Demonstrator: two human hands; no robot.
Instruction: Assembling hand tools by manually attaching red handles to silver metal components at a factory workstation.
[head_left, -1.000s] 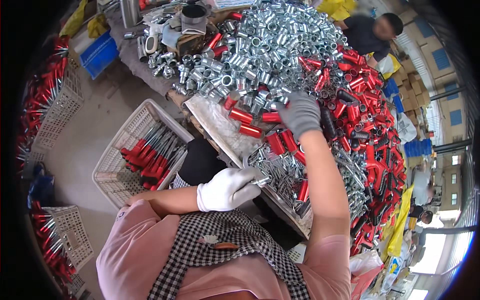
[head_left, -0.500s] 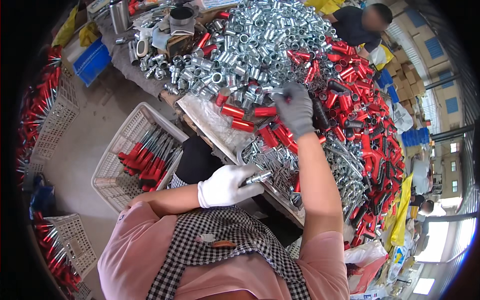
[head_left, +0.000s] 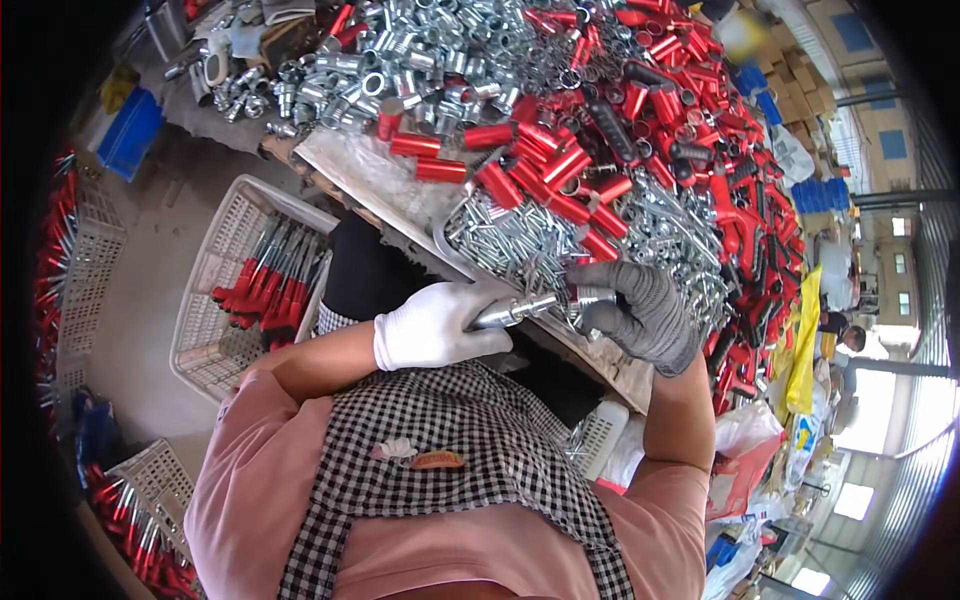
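Two gloved hands, left hand [head_left: 432,326] and right hand [head_left: 640,312], both gripping one silver metal rod [head_left: 520,310] beside red sleeves [head_left: 545,165].

I'm in a factory workshop: bench [head_left: 390,185] buried in heaps of red sleeves [head_left: 540,170] and steel fittings [head_left: 430,70], white crates [head_left: 215,345] of finished parts on the concrete floor, cardboard boxes [head_left: 790,100] stacked behind.

Brown cardboard boxes [head_left: 790,95] are stacked far beyond the right hand [head_left: 640,315]; a red-and-white bag [head_left: 745,470] sits below it.
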